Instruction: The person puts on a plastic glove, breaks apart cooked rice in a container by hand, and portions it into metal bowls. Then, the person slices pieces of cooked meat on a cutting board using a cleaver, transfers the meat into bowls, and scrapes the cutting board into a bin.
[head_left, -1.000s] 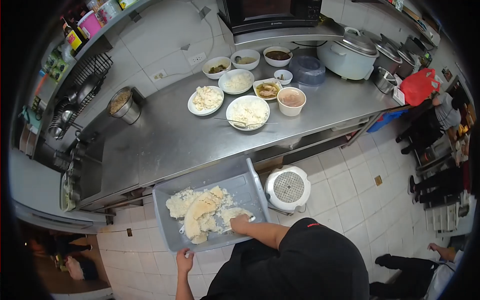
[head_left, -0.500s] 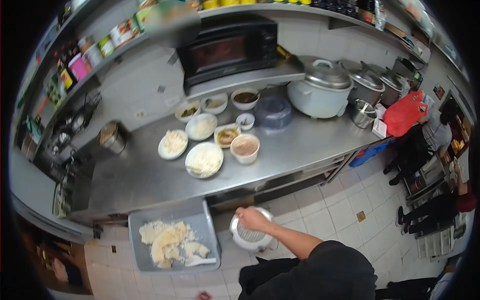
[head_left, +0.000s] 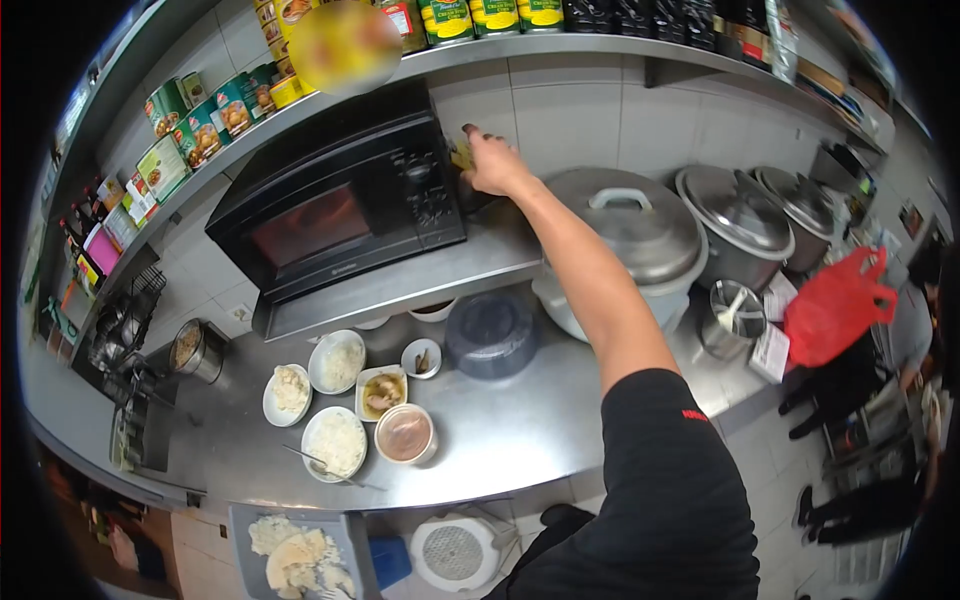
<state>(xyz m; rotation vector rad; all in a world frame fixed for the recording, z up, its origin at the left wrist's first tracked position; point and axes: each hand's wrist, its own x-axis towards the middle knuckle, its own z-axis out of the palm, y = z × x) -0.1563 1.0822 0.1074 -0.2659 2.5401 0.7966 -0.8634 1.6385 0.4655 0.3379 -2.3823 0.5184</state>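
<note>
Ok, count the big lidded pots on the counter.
3: the leftmost pot, partly hidden by the right forearm; the middle pot to its right; the far-right pot beyond that. Others may be hidden.

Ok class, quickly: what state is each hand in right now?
Left hand: out of view, cannot be told.
Right hand: looks open, beside the microwave; any contact is unclear.

On the counter (head_left: 520,450), a tub of pinkish food (head_left: 412,461) stands beside a square dish (head_left: 365,411), with a small round bowl (head_left: 421,375) near both. A red plastic bag (head_left: 835,315) sits near a metal pot (head_left: 724,346) holding utensils. Yellow-labelled cans (head_left: 494,15) line the upper shelf (head_left: 560,45), alongside dark packages (head_left: 632,18).
</note>
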